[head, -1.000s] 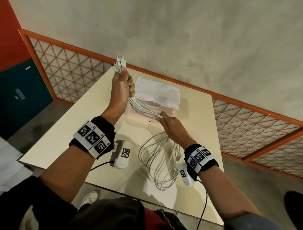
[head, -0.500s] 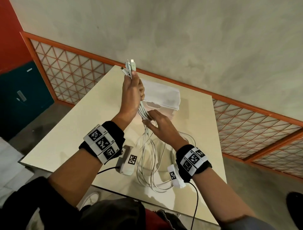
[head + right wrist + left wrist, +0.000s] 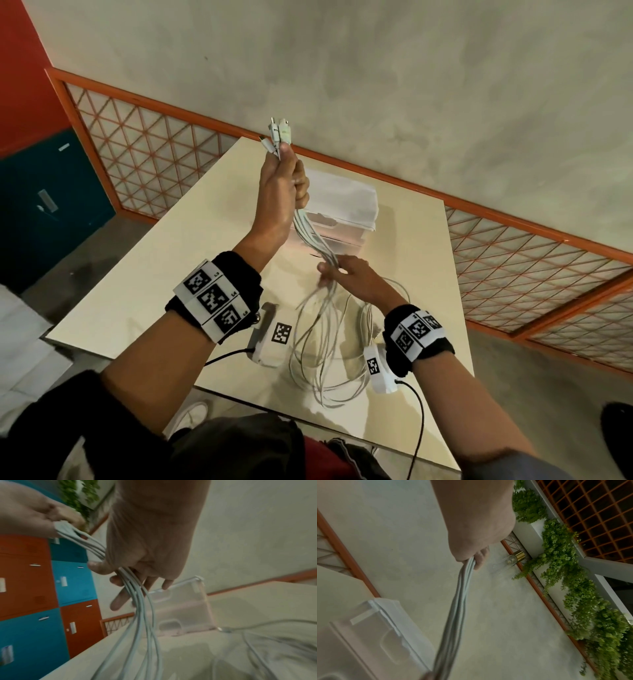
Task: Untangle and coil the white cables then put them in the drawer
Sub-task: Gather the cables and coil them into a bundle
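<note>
My left hand (image 3: 286,185) is raised above the table and grips a bundle of white cables (image 3: 310,236) near their plugs (image 3: 279,133), which stick up out of the fist. The strands hang down from my left hand (image 3: 476,555) as one tight bundle (image 3: 453,615). Lower and to the right, my right hand (image 3: 337,274) holds the same bundle loosely, the cables (image 3: 137,595) running between thumb and fingers (image 3: 120,601). Below it the cables fall in loose loops (image 3: 325,359) onto the table. A translucent plastic drawer box (image 3: 342,212) stands behind the hands.
The beige table (image 3: 137,291) stands against a grey wall with an orange lattice rail (image 3: 154,154). Its near edge (image 3: 239,397) runs just below the cable loops. Orange and teal lockers (image 3: 51,588) are at the left. Green plants (image 3: 565,574) hang on the wall above.
My left hand has lifted the plug ends higher. My right hand has slid along the bundle, and the loops on the table have drawn in and shifted.
</note>
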Action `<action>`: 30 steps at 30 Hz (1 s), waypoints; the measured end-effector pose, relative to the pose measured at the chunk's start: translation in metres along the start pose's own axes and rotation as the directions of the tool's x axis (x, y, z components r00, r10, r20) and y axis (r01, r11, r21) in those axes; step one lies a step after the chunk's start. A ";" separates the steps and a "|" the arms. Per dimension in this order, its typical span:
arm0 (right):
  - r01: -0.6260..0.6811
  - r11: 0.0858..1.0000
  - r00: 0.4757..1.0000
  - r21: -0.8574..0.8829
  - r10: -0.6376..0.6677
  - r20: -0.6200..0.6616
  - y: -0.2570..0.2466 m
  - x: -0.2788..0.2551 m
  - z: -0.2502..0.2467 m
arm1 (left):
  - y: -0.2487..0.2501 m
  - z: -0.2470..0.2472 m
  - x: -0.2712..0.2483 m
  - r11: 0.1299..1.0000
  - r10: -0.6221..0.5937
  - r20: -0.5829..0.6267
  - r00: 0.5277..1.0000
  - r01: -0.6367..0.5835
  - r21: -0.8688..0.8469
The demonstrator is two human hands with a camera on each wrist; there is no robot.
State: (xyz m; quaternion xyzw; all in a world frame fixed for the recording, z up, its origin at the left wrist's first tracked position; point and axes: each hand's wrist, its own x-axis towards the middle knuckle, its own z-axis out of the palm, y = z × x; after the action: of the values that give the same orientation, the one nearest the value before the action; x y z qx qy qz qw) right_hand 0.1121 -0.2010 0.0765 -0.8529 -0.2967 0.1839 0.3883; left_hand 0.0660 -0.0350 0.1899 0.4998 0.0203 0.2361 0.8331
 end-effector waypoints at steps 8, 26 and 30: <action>-0.068 0.920 0.990 0.385 0.111 -0.089 0.030 -0.025 -0.015 | -0.009 -0.033 -0.007 0.599 0.063 0.277 0.959 -0.258 0.758; 0.065 0.904 0.996 0.422 -0.031 -0.088 -0.029 -0.014 -0.032 | -0.021 -0.034 -0.002 0.674 -0.090 0.189 0.978 -0.080 0.734; -0.025 0.930 0.999 0.366 0.032 -0.012 -0.018 -0.012 -0.032 | -0.017 -0.041 0.006 0.758 0.035 0.037 0.999 -0.051 0.650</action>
State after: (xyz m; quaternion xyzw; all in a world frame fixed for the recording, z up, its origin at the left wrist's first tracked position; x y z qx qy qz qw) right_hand 0.1138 -0.2176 0.1118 -0.7714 -0.2413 0.2339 0.5403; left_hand 0.0669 -0.0051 0.1569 0.7608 0.0801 0.2278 0.6024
